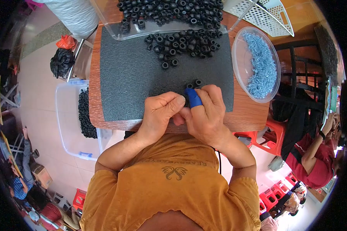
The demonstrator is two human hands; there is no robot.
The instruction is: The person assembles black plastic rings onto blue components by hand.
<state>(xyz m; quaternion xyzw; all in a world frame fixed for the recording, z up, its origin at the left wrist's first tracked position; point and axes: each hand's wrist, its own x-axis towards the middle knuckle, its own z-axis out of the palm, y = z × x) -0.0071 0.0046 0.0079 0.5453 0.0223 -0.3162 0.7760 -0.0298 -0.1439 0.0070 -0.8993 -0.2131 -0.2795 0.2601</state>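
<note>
My left hand [160, 112] and my right hand [203, 112] meet at the near edge of a dark grey mat [131, 77], fingers pinched together on a small black rubber ring that is mostly hidden between them. A blue finger cover [193, 98] sits on my right index finger. Two loose black rings [194, 83] lie on the mat just beyond my fingertips. A pile of black rings [183, 43] lies at the mat's far side, spilling from a clear plastic tray [169, 15].
A clear round bowl [256, 63] of small blue parts stands at the right on the wooden table [246, 115]. A clear bin [75, 123] of black rings sits on the floor at left. Red stools and another person in red are at right.
</note>
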